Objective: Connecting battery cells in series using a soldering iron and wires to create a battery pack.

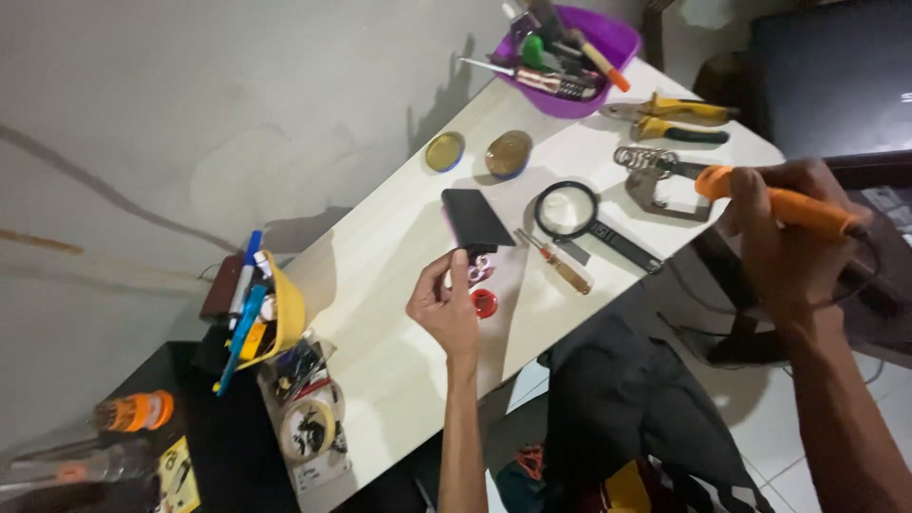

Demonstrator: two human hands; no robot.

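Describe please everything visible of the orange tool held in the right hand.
The orange tool looks like a soldering iron with a long, smooth plastic handle. It lies nearly level in the grip of the right hand, whose fingers wrap its middle. Its rounded front end points toward the coiled metal stand on the table. A dark cord leaves its rear end.

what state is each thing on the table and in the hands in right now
left hand: raised over the table, fingers curled, touching the black flat device
black flat device: lying flat, one end at the fingertips
right hand: shut on the orange soldering iron
orange soldering iron: held off its stand
coil stand: empty
magnifying glass: lying flat
purple tray: full of tools
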